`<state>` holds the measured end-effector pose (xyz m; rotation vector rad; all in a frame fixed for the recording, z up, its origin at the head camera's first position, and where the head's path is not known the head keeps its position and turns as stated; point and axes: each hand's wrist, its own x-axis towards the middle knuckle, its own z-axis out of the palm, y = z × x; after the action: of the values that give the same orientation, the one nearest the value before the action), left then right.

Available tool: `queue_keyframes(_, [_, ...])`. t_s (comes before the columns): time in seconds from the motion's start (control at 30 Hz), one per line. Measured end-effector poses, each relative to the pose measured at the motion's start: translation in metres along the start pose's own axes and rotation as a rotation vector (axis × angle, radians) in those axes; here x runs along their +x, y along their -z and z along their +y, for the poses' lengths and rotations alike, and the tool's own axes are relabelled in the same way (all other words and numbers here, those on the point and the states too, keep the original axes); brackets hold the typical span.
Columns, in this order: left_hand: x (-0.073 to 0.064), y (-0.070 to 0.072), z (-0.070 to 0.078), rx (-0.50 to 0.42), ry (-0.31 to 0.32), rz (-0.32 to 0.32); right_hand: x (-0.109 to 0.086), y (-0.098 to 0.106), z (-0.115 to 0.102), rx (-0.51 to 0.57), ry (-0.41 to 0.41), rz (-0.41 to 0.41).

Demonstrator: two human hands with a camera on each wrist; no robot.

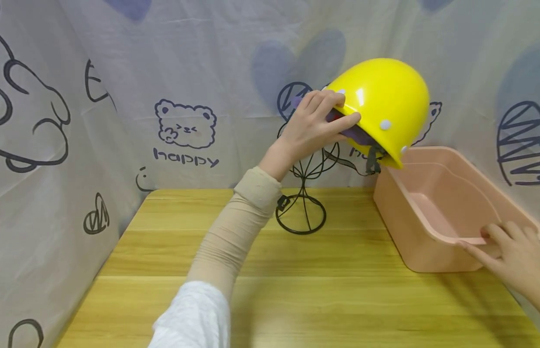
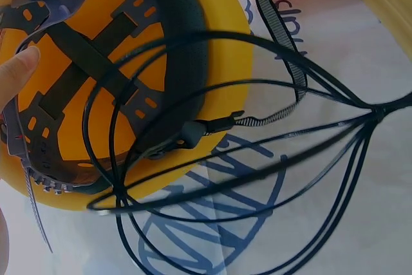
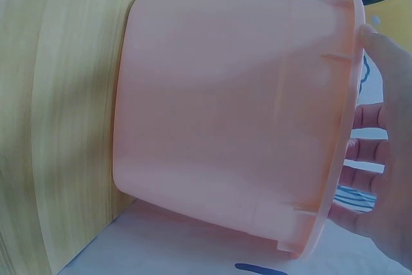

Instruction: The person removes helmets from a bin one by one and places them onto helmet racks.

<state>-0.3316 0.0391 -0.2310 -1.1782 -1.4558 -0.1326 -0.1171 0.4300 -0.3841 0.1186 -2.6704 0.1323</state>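
Observation:
My left hand (image 1: pixel 315 121) grips the brim of a yellow hard hat (image 1: pixel 389 96), holding it tilted in the air with its open side toward the left. The left wrist view looks into the hat, where dark suspension straps (image 2: pixel 90 62) cross and a chin strap (image 2: pixel 283 49) dangles. Beside and partly behind the hat stands a black wire head-shaped stand (image 1: pixel 302 193); its wire loops overlap the hat in the left wrist view. On the right, my right hand (image 1: pixel 515 253) holds the near rim of a pink plastic bin (image 1: pixel 426 246), thumb and fingers over the edge.
The wooden table (image 1: pixel 187 299) bears the bin at its right side and the wire stand toward the back. A pale cloth (image 1: pixel 235 63) with printed drawings hangs behind and to the left of the table.

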Motion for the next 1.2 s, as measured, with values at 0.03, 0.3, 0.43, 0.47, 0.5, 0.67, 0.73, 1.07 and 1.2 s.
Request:
queue_keyframes(0.03, [-0.001,0.001,-0.001,0.004,0.001,0.002,0.000,0.000,0.000,0.005,0.000,0.003])
queue_keyframes(0.3, [-0.009,0.004,-0.007,0.003,0.007,0.034,0.000,-0.004,0.001,0.044,0.066,0.104])
queue_keyframes(0.43, [-0.012,0.005,-0.010,-0.019,0.010,0.050,-0.001,-0.005,0.000,0.060,0.077,0.127])
queue_keyframes(0.47, [-0.013,0.006,-0.010,-0.023,0.011,0.052,-0.001,-0.005,0.000,0.060,0.077,0.128])
queue_keyframes(0.5, [-0.014,0.006,-0.011,-0.024,0.013,0.052,-0.001,-0.005,0.000,0.058,0.077,0.127])
queue_keyframes(0.67, [-0.015,0.009,-0.016,-0.019,0.021,0.043,-0.001,-0.003,0.001,0.034,0.082,0.107])
queue_keyframes(0.73, [-0.015,0.010,-0.018,-0.013,0.024,0.044,0.000,-0.003,0.002,0.030,0.082,0.102])
queue_keyframes(1.07, [-0.021,0.013,-0.027,0.008,0.036,0.087,-0.001,-0.001,0.000,0.021,0.012,0.030])
queue_keyframes(1.2, [-0.022,0.013,-0.030,0.018,0.041,0.096,-0.002,0.000,-0.001,0.006,-0.010,0.010])
